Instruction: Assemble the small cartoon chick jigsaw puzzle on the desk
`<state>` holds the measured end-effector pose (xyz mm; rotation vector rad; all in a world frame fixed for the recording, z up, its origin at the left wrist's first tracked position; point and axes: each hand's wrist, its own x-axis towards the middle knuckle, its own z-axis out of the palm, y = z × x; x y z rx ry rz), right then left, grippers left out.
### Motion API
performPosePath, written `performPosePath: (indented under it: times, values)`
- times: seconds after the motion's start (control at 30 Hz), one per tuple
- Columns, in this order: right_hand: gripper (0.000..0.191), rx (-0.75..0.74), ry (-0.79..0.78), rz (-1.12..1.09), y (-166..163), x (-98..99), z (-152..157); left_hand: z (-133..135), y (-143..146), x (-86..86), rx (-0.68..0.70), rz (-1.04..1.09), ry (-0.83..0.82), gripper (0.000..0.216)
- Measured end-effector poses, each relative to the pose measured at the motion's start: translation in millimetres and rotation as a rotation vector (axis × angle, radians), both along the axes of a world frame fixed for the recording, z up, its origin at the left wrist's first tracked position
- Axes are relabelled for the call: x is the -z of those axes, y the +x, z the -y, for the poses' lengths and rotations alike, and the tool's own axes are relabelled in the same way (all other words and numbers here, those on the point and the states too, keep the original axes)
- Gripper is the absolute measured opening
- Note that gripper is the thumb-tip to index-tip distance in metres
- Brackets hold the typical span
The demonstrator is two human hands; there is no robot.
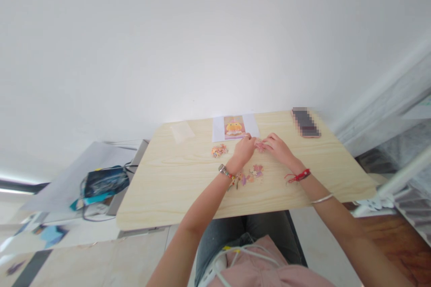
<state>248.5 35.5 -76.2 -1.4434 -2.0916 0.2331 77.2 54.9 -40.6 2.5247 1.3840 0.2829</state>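
A person's left hand [245, 149] and right hand [278, 149] work slightly apart, fingers bent inward over a cluster of pink pieces [260, 145] that lies between them, right of the tabletop's [151, 188] middle and toward its far edge; whether either hand is clamped on a piece cannot be told. The work appears to be at an early stage: only this small cluster is gathered at the fingers, and whether its pieces are joined is unclear, while plenty remain loose. The cluster's long axis and the way it points are too small and too covered to read. Closer to the near edge, beside the left wrist, loose mixed pieces [249, 176] lie scattered, turned every which way. Left of the left hand sits a tight orange-toned pile [219, 150]. Beyond, by the far edge, a white sheet [252, 124] bearing a printed picture [235, 128] of a yellow figure lies with its long axis running left to right. A pale, flat packet [182, 132] rests near the far left corner, a phone [305, 123] near the far right.
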Motion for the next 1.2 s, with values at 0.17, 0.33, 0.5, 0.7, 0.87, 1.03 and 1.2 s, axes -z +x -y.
performPosePath:
  times: [0.17, 0.33, 0.5, 0.7, 0.87, 1.03, 1.2]
  values:
    - [0.020, -0.050, -0.023, -0.052, -6.6, -5.4, 25.4, 22.1, -47.0, -9.3, -0.118, 0.010, 0.004, 0.028]
    - [0.020, -0.239, -0.103, -0.024, -26.9, -10.4, 46.6, 49.3, -86.9, -6.4, -0.156, 0.003, -0.096, 0.024]
    - [0.015, -0.297, -0.147, 0.080, -61.6, -17.6, 48.6, 68.7, -94.0, 3.5, -0.177, 0.001, -0.140, 0.019]
    - [0.012, -0.392, -0.110, 0.271, -83.1, -19.1, 40.4, 79.6, -84.4, 8.0, -0.159, -0.031, -0.159, 0.016]
    - [0.011, -0.446, -0.080, 0.325, -80.5, -15.1, 35.4, 81.3, -81.4, 14.0, -0.165, -0.012, -0.121, 0.015]
    - [0.011, -0.414, -0.072, 0.300, -77.2, -12.1, 34.7, 76.0, -74.9, 14.8, -0.158, -0.022, -0.098, 0.017]
    - [0.010, -0.424, -0.094, 0.288, -78.9, -12.4, 32.7, 71.7, -70.2, 16.8, -0.133, -0.072, -0.101, 0.017]
